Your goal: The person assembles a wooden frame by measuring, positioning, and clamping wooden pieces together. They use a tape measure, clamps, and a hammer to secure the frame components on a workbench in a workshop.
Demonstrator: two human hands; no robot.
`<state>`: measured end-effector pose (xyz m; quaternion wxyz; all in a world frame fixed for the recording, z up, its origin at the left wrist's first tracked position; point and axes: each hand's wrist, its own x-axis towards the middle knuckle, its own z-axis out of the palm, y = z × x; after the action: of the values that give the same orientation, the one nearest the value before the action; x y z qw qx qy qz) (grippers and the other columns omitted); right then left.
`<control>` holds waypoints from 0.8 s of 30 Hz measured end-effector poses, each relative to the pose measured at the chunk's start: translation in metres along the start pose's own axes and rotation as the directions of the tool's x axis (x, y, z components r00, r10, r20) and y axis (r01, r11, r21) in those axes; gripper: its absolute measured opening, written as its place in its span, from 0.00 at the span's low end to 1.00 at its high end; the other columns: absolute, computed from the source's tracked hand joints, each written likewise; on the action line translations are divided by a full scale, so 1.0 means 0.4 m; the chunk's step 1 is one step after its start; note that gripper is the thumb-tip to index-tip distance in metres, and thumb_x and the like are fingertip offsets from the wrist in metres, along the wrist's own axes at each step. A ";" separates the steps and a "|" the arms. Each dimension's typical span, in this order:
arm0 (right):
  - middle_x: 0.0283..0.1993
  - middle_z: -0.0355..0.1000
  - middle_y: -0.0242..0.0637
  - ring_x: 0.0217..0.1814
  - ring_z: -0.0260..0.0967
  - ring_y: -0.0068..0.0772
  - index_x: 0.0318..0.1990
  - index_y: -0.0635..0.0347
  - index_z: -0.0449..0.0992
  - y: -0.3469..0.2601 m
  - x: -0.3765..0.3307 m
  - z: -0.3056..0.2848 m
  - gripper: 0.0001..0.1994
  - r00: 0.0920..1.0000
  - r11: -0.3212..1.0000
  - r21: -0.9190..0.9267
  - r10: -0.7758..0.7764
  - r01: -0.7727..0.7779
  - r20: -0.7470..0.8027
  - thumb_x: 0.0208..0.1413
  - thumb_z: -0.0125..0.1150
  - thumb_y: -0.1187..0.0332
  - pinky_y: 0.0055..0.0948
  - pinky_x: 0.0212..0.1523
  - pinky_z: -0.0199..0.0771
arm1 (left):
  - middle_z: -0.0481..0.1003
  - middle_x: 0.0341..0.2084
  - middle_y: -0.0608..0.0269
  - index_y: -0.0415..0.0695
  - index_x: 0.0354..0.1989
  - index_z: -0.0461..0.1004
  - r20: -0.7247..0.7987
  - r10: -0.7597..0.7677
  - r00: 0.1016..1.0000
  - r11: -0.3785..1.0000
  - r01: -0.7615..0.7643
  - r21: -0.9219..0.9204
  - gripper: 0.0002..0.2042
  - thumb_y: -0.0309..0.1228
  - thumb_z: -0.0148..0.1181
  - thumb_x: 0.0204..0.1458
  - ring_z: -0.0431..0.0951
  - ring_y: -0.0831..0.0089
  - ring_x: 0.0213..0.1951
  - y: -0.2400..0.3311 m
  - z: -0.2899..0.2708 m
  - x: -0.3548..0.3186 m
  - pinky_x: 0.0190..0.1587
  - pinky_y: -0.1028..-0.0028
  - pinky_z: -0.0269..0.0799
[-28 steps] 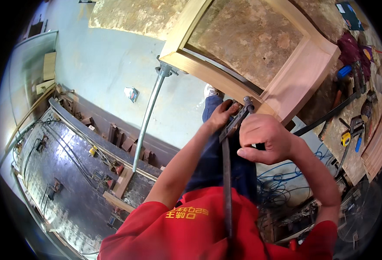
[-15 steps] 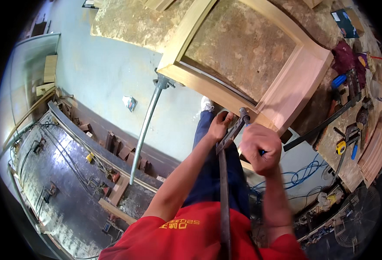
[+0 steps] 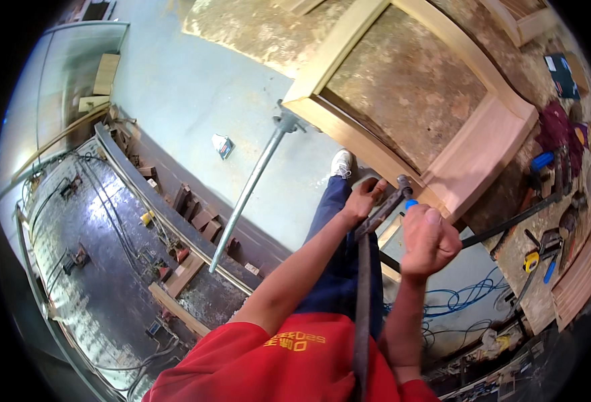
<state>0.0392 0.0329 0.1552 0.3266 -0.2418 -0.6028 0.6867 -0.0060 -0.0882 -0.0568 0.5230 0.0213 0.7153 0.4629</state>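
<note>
A pale wooden frame [image 3: 356,132] with a curved, wider end panel lies on the bench in front of me. At its near edge is a bar clamp [image 3: 363,295], whose long dark bar runs back toward my body. My right hand [image 3: 431,241] is closed in a fist round the clamp's handle, and a bit of blue shows above it. Beside the clamp's arm, close under the frame's edge, my left hand [image 3: 362,203] grips the clamp with curled fingers, partly hidden. A second clamp with a grey pipe [image 3: 248,194] sticks out from the frame's left corner.
The brown-stained bench top [image 3: 402,87] carries a dark red cloth [image 3: 558,126], a yellow tape measure [image 3: 530,261] and curved wood strips [image 3: 580,275] at right. Blue hose [image 3: 466,293] lies below. A dark machine bed [image 3: 107,248] with wood offcuts stands at left.
My right fist has turned on the handle, so its thumb side now faces up and blue shows above it. My left hand stays by the clamp. The whole view has shifted, moving the scene rightward and down.
</note>
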 end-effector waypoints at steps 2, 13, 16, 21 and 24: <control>0.16 0.60 0.37 0.18 0.58 0.38 0.17 0.65 0.62 -0.028 0.048 -0.062 0.14 0.931 0.991 -0.122 0.089 -0.049 0.354 0.52 0.57 0.80 0.33 0.23 0.57 | 0.75 0.50 0.56 0.37 0.59 0.68 -0.087 0.210 0.974 0.931 -0.227 -0.285 0.27 0.49 0.57 0.64 0.73 0.68 0.50 -0.040 0.002 -0.003 0.54 0.69 0.69; 0.14 0.60 0.36 0.19 0.61 0.43 0.12 0.57 0.62 -0.005 0.126 -0.088 0.21 0.503 0.946 -0.132 -0.036 0.295 0.864 0.51 0.66 0.71 0.39 0.24 0.59 | 0.78 0.44 0.54 0.34 0.54 0.71 -0.584 -0.233 0.778 0.634 -0.334 -0.698 0.23 0.27 0.67 0.50 0.78 0.63 0.45 0.317 -0.023 0.085 0.48 0.63 0.75; 0.14 0.62 0.35 0.17 0.62 0.41 0.11 0.56 0.63 0.005 0.093 -0.078 0.19 0.648 0.931 -0.160 -0.099 0.329 0.755 0.48 0.66 0.75 0.37 0.22 0.60 | 0.77 0.44 0.55 0.33 0.53 0.72 -0.518 -0.085 0.851 0.634 -0.355 -0.687 0.22 0.25 0.67 0.49 0.78 0.64 0.45 0.276 -0.042 0.078 0.48 0.65 0.75; 0.13 0.61 0.35 0.16 0.62 0.41 0.11 0.56 0.61 0.007 0.061 -0.059 0.20 0.837 0.947 -0.134 -0.187 0.294 0.514 0.45 0.66 0.79 0.39 0.19 0.60 | 0.74 0.47 0.56 0.33 0.56 0.68 -0.452 0.001 0.892 0.716 -0.316 -0.623 0.24 0.22 0.64 0.49 0.76 0.65 0.48 0.261 -0.065 0.068 0.51 0.66 0.74; 0.13 0.63 0.36 0.16 0.62 0.44 0.10 0.57 0.64 0.055 0.017 -0.072 0.20 0.796 0.910 -0.183 -0.210 0.371 0.568 0.49 0.66 0.73 0.41 0.21 0.61 | 0.77 0.40 0.60 0.34 0.48 0.74 -0.404 -0.056 0.913 0.686 -0.259 -0.680 0.15 0.23 0.64 0.51 0.79 0.66 0.41 0.250 -0.088 0.063 0.45 0.65 0.77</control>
<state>0.0523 0.0559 0.1293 0.2093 0.0119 -0.7923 0.5730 -0.0900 -0.0407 -0.0060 0.3071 -0.2385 0.5634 0.7290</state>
